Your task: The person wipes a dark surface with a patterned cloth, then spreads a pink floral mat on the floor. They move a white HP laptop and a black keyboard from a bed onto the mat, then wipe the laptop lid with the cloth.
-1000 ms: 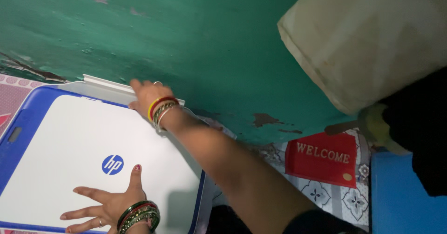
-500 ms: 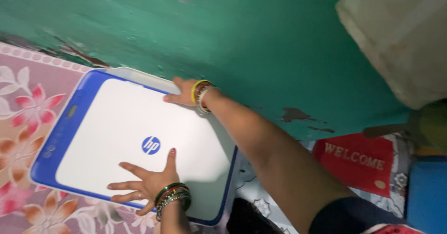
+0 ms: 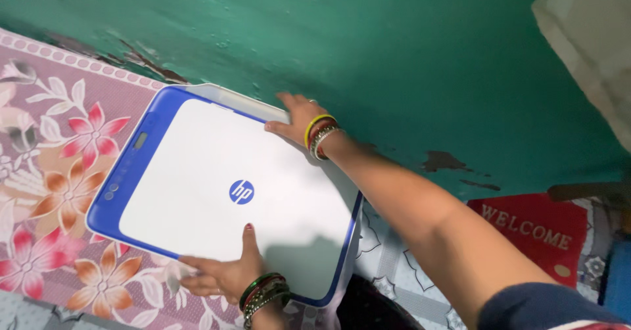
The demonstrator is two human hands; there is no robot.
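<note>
White-and-blue printer point(image 3: 223, 192) sits on the floral cloth point(image 3: 59, 192), back edge against the green wall point(image 3: 394, 54). We've got the left hand point(image 3: 227, 274) gripping its near edge, fingers curled under; the right hand point(image 3: 296, 116) on the rear tray, fingers together. Not lifted yet, we judge.

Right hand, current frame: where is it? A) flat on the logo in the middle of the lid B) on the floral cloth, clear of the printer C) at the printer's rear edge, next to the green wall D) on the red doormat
C: the right hand rests at the back edge of the white and blue printer, close to the green wall, while the left hand is at the near edge.
</note>
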